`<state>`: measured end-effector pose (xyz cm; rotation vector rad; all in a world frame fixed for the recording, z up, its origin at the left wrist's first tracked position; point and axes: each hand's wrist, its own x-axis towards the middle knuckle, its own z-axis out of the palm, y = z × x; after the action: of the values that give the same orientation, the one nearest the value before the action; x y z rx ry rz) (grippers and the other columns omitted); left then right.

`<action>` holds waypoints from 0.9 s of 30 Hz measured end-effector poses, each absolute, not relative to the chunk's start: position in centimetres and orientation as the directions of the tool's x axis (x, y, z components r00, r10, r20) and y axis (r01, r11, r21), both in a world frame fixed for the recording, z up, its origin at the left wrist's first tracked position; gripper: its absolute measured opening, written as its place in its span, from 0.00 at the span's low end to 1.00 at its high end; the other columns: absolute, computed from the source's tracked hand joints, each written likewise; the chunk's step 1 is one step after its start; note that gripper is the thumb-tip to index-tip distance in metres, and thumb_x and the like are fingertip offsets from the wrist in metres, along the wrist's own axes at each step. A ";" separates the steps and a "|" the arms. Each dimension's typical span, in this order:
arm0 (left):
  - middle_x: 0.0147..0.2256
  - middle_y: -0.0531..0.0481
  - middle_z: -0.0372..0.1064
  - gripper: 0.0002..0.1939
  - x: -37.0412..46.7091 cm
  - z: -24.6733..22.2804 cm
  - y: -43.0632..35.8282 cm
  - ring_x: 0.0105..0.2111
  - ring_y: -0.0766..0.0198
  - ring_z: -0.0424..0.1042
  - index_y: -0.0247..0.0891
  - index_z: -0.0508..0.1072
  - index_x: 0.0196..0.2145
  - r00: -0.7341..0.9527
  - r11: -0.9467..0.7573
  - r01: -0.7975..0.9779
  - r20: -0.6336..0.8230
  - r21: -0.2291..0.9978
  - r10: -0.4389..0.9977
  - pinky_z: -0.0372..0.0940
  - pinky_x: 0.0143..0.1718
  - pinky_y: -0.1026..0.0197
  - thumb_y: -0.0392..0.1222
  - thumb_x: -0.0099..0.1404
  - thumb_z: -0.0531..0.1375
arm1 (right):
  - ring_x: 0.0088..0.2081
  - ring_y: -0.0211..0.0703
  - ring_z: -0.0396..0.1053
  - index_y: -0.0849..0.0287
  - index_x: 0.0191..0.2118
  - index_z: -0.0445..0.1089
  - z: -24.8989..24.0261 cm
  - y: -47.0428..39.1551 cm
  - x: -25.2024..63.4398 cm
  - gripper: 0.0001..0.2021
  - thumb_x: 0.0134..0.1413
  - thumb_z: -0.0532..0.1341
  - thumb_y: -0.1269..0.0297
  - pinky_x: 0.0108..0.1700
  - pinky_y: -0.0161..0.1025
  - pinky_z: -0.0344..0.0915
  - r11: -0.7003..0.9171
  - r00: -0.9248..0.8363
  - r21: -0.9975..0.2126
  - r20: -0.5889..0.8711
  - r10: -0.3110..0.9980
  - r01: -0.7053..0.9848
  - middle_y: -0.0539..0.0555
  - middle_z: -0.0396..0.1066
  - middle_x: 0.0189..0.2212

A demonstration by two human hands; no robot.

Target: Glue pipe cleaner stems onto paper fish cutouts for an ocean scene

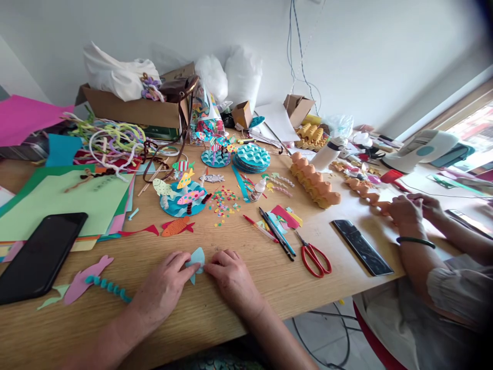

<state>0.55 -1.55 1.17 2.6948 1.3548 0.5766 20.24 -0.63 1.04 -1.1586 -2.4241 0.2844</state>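
A small light blue paper cutout (197,258), shaped like a fish, is pinched between the thumb and fingers of my left hand (169,280) just over the table's front part. My right hand (233,277) is closed at the cutout's right edge, thumb and fingertips pressed together there. To the left lie a pink paper fish (87,280) and a curled teal pipe cleaner (110,289). An orange paper fish (176,226) rests beyond my left hand. Farther back, a blue base (177,207) carries several decorated paper fish on pipe-cleaner stems.
Red-handled scissors (316,259), pens (278,235), a glue bottle (258,190) and confetti (224,203) lie ahead. Coloured paper sheets (57,200) and a black phone (42,257) are left. At right, a co-worker's hands (410,208) hold an egg-carton strip (370,195) near another phone (362,246).
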 end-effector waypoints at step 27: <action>0.40 0.49 0.67 0.23 0.4 2.2 -1.2 0.42 0.60 0.65 0.44 0.70 0.47 0.597 -0.619 0.767 0.169 0.167 0.784 0.67 0.42 0.58 0.24 0.59 0.51 | 0.35 0.39 0.59 0.54 0.37 0.72 1.2 -0.5 20.2 0.08 0.56 0.58 0.72 0.39 0.35 0.56 0.634 -0.576 -0.372 0.266 0.773 0.678 0.51 0.68 0.32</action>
<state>0.40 -1.17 2.16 2.7382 1.3329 0.3470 20.20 -0.52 1.19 -1.1488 -2.4534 0.3213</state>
